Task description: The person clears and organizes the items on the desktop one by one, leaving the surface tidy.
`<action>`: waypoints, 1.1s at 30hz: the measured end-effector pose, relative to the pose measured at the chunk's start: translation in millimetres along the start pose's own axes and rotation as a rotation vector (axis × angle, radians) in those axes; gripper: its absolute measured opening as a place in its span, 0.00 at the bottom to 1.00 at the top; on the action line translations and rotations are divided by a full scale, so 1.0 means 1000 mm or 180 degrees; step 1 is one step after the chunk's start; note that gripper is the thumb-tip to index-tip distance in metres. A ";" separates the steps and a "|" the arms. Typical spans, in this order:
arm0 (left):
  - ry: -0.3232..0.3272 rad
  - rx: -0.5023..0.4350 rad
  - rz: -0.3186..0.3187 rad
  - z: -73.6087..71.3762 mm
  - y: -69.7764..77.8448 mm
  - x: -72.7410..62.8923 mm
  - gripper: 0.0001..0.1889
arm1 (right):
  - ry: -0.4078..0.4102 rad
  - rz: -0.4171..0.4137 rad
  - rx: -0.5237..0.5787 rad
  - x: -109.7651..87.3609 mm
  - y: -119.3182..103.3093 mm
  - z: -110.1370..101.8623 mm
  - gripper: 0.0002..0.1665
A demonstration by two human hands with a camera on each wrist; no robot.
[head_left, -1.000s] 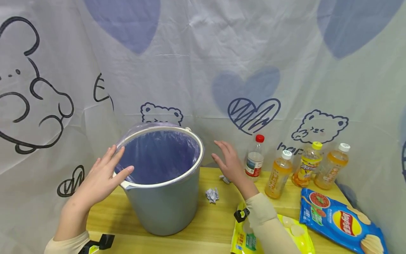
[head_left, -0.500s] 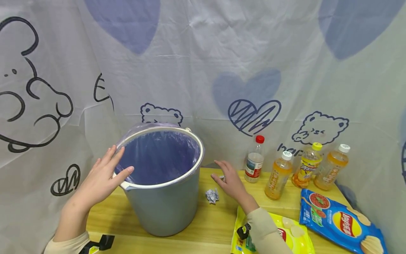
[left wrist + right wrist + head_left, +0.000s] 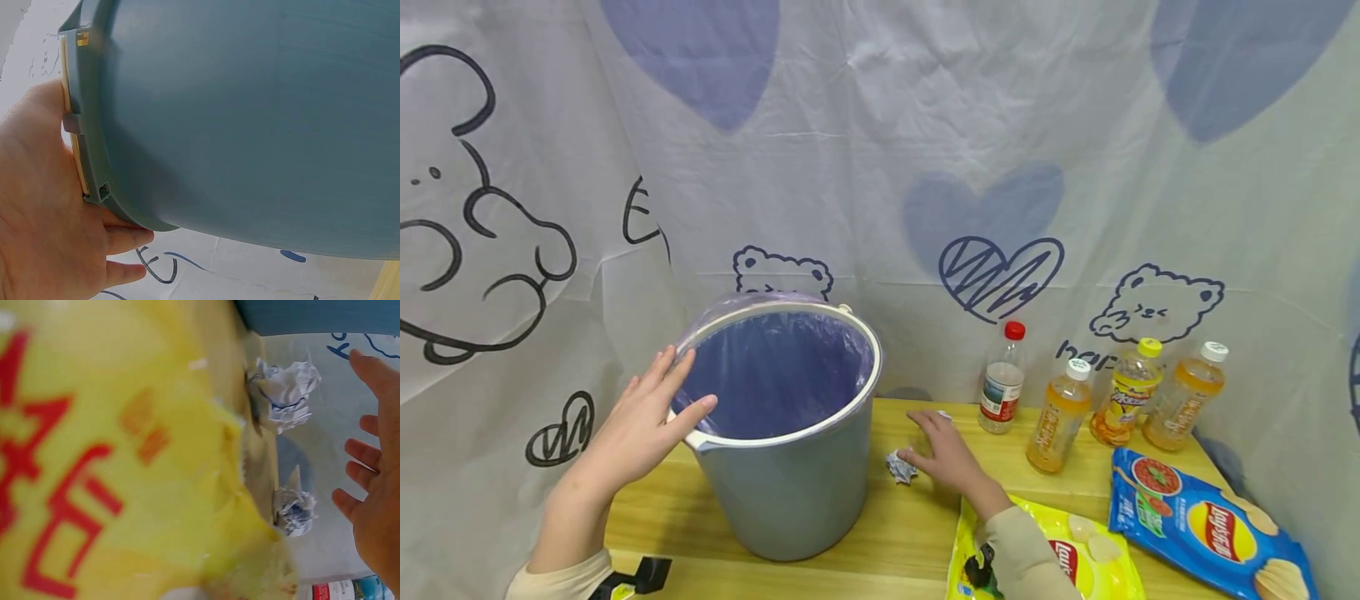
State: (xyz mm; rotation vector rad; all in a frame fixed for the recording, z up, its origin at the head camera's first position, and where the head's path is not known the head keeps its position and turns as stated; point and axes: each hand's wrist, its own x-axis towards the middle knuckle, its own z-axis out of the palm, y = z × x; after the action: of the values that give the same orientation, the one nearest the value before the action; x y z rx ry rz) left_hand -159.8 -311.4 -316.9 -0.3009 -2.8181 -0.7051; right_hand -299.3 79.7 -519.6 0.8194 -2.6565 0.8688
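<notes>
My left hand (image 3: 632, 429) rests at the left rim of a grey-blue trash bin (image 3: 790, 500) lined with a purple plastic bag. Its fingers are straight; in the left wrist view, the left hand (image 3: 44, 212) lies along the bin's edge. Over the table, my right hand (image 3: 951, 458) hovers with spread, relaxed fingers beside a crumpled paper ball (image 3: 899, 467) right of the bin. A second paper ball (image 3: 945, 415) is mostly hidden behind that hand. Both the nearer paper ball (image 3: 289, 394) and the other paper ball (image 3: 295, 511) show in the right wrist view, apart from the fingers.
A red-capped bottle (image 3: 1002, 387) and several orange drink bottles (image 3: 1060, 421) stand at the back right. A yellow chip bag (image 3: 1090, 550) lies under my right forearm. Right of it lies a blue chip bag (image 3: 1210, 525). A printed cloth (image 3: 865, 167) hangs behind the wooden table (image 3: 887, 542).
My right hand has lowered toward the table and nearer the paper ball by the bin. The left hand has stayed at the bin's rim.
</notes>
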 end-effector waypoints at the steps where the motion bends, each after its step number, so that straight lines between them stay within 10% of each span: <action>1: -0.0004 -0.0003 -0.0002 0.000 0.000 0.000 0.41 | -0.0051 -0.0009 -0.0006 -0.001 0.001 0.001 0.42; 11: 0.0001 0.0004 -0.0013 0.001 -0.001 -0.002 0.41 | -0.0620 0.0095 0.0005 -0.007 0.007 0.007 0.47; 33: -0.0032 0.0015 -0.0038 0.000 0.001 0.000 0.41 | -0.0707 -0.0153 -0.0213 -0.006 0.006 0.008 0.33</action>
State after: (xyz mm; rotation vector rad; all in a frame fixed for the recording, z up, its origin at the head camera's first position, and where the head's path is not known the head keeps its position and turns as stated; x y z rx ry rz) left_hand -159.3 -310.8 -316.2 -0.2877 -2.8329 -0.7013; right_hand -298.0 81.0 -531.0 1.0125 -2.8237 0.7102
